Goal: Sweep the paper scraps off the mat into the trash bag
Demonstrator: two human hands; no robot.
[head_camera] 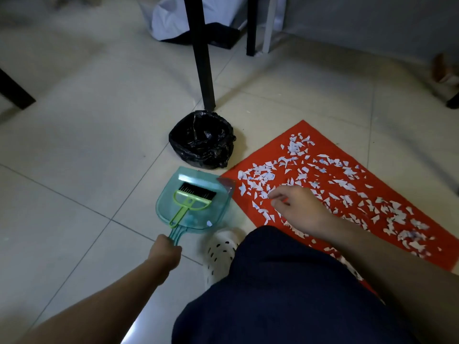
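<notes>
Dustpan ready beside the red mat, scraps not yet swept.

Your left hand grips the dustpan handle; the brush lies inside it. Your right hand hovers over the paper scraps, fingers loosely curled, holding nothing. The trash bag sits open beyond the mat's corner. Take the brush and press the pan's lip against the mat edge.

My left hand sits low centre-left, fingers curled in a tight grip. My right hand hovers right of centre, fingers loosely bent.
</notes>
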